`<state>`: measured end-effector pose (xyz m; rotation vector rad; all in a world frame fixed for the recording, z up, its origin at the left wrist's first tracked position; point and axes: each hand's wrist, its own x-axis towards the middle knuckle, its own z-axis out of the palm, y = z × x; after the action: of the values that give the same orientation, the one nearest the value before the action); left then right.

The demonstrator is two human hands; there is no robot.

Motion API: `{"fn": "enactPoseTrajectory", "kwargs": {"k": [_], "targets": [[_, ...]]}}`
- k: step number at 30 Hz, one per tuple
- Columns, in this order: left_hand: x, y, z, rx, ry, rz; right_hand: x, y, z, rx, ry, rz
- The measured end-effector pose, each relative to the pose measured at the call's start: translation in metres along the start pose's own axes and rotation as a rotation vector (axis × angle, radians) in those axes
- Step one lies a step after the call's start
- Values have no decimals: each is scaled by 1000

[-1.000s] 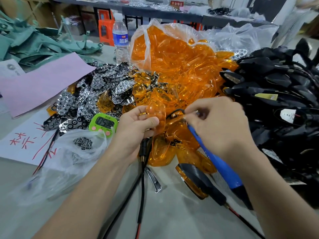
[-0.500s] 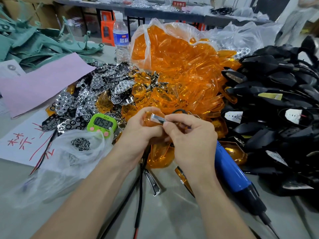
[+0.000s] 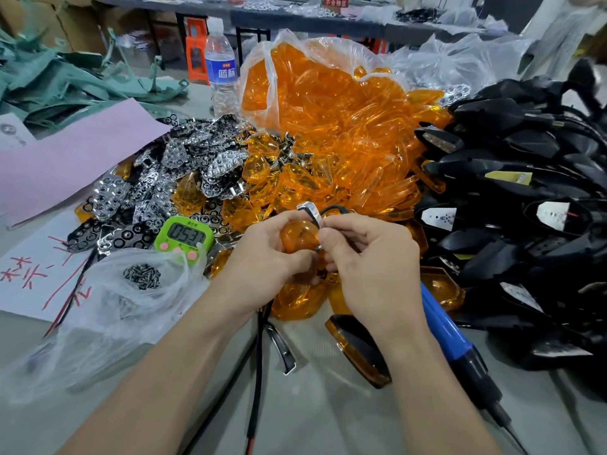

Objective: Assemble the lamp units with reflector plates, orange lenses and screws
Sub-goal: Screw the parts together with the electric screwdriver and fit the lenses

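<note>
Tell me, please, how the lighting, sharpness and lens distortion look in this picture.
Head view: even light, faint shadows; glare on the bagged orange lenses and the reflector plates; the left hand, gripping an orange lens, and the right hand, pinching a chrome strip, are sharp; wide-angle distortion stretches the forearms at the bottom.

A domed, translucent orange lens (image 3: 300,236) is gripped in the left hand (image 3: 262,257), and the right hand (image 3: 371,267) pinches a narrow chrome strip (image 3: 310,213) upright at its top edge. Behind lie a heap of loose lenses (image 3: 328,126), shiny reflector plates (image 3: 184,172) to its left and black lamp housings (image 3: 525,192) to its right. Small dark screws (image 3: 142,276) sit at the left of the bench (image 3: 312,415).
</note>
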<state>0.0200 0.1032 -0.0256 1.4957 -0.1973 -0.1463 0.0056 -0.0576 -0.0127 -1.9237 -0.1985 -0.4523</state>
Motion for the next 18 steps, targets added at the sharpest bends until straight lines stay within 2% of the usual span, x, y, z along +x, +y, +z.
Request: {"fn": "enactPoseTrajectory", "kwargs": {"k": [7, 18], "targets": [[0, -2, -2, 105, 44, -16, 6, 6, -9, 96, -46, 63], [-1, -1, -4, 2, 3, -21, 5, 5, -10, -80, -53, -18]]}}
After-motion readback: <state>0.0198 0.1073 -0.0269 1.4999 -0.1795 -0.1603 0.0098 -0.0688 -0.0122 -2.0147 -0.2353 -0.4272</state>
